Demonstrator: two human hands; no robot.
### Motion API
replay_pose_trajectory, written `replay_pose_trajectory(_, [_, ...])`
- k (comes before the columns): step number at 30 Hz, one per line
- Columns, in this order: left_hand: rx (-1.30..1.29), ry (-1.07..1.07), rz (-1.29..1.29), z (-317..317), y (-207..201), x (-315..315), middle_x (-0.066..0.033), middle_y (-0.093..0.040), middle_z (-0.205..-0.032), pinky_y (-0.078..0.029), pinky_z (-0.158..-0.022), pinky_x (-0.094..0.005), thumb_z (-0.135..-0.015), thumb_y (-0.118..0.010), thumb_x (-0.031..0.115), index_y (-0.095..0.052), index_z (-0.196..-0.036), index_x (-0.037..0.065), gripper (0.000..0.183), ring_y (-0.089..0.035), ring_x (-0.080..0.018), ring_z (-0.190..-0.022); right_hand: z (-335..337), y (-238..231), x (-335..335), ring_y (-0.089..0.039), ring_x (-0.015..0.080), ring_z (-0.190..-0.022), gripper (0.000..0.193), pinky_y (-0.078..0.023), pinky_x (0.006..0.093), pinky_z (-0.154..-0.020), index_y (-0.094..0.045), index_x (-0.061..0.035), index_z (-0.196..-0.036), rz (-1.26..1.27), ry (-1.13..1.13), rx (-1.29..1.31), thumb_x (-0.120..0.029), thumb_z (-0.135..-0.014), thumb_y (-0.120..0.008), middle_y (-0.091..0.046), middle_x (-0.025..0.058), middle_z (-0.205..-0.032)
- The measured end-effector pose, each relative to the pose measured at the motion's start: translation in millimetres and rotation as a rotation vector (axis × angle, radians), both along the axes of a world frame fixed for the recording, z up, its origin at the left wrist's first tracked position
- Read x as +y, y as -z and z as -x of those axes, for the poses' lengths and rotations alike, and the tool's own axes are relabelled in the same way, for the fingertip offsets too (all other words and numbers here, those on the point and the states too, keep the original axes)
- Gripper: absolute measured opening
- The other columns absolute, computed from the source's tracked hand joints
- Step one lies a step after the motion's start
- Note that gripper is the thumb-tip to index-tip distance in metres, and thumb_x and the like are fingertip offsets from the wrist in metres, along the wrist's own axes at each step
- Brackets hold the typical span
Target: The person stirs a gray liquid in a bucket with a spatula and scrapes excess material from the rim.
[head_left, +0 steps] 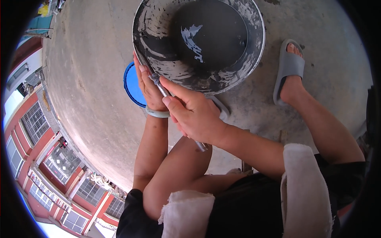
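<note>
A large round basin point(158, 23) in front of me is smeared with dark grey paste and holds dark liquid. My right hand point(198, 115) is closed around a slim metal rod point(164, 92), its index finger stretched along it. A grey lump sits on the rod's upper tip, close to the basin's near left rim; the lower end sticks out below my fist. My left hand point(152, 89), with a pale bangle point(157, 112) at the wrist, lies with straight fingers along the basin's outer left side. The rod's tip crosses in front of its palm and fingers.
A blue round lid or bucket top point(134, 85) lies left of the basin, partly behind my left hand. My foot in a grey slipper point(289, 71) rests on the concrete floor point(91, 79) at right. A red building point(51, 158) stands at far left.
</note>
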State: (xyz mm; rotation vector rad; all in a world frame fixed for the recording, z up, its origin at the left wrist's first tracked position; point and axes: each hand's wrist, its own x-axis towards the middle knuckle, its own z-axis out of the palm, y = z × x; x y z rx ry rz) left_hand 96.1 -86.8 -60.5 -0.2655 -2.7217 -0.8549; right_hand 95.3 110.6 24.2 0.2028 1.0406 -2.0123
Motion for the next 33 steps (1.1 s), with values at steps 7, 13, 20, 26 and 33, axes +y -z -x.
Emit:
replay_pose_trajectory(7, [-0.297,-0.324,-0.585,9.9,-24.1,43.8,-0.0194,-0.033,-0.147,-0.028,-0.110,-0.0352,-0.102,-0.025,0.033,-0.025,-0.146,-0.001,0.055,-0.036,-0.0282,-0.133,-9.4,6.4,10.9,-0.058,0.0135,-0.071,0.043,-0.049,0.0273,-0.068,-0.040,0.0001,-0.138,0.061,-0.032,-0.153,-0.012,-0.097,-0.046,-0.064,0.0098,-0.090])
replay_pose_trajectory(13, [-0.321,-0.323,-0.812,16.7,-36.8,57.3,-0.0147,-0.037,-0.144,-0.031,-0.107,-0.0339,-0.102,-0.027,0.033,-0.019,-0.147,-0.001,0.057,-0.039,-0.0240,-0.129,-28.2,20.0,-1.2,-0.067,0.0246,-0.085,0.041,-0.050,0.0301,-0.074,-0.046,-0.0001,-0.133,-0.213,0.130,0.335,-0.009,-0.094,-0.050,-0.066,0.0209,-0.102])
replay_pose_trajectory(20, [-0.315,-0.329,-0.817,15.0,-33.8,52.7,-0.0144,-0.037,-0.144,-0.031,-0.107,-0.0341,-0.102,-0.027,0.032,-0.020,-0.147,-0.001,0.055,-0.039,-0.0239,-0.129,-23.9,16.9,-3.0,-0.067,0.0298,-0.093,0.038,-0.050,0.0335,-0.081,-0.049,0.0020,-0.130,-0.251,0.157,0.403,-0.006,-0.092,-0.051,-0.064,0.0247,-0.106])
replay_pose_trajectory(26, [-0.331,-0.388,-0.813,16.9,-37.9,57.3,-0.0140,-0.038,-0.144,-0.030,-0.107,-0.0324,-0.102,-0.030,0.032,-0.022,-0.147,0.000,0.055,-0.038,-0.0223,-0.129,-19.0,13.8,-12.7,-0.060,0.0339,-0.109,0.039,-0.044,0.0343,-0.095,-0.048,0.0048,-0.130,-0.237,0.191,0.371,-0.004,-0.092,-0.050,-0.059,0.0267,-0.117])
replay_pose_trajectory(33, [-0.296,-0.279,-0.764,11.1,-24.0,41.7,-0.0138,-0.038,-0.144,-0.029,-0.107,-0.0314,-0.102,-0.031,0.032,-0.022,-0.146,0.000,0.055,-0.039,-0.0218,-0.129,-26.2,38.4,-44.5,-0.062,0.0139,-0.072,0.042,-0.049,0.0257,-0.071,-0.046,-0.0006,-0.135,-0.293,0.411,0.551,-0.013,-0.095,-0.050,-0.068,0.0133,-0.099])
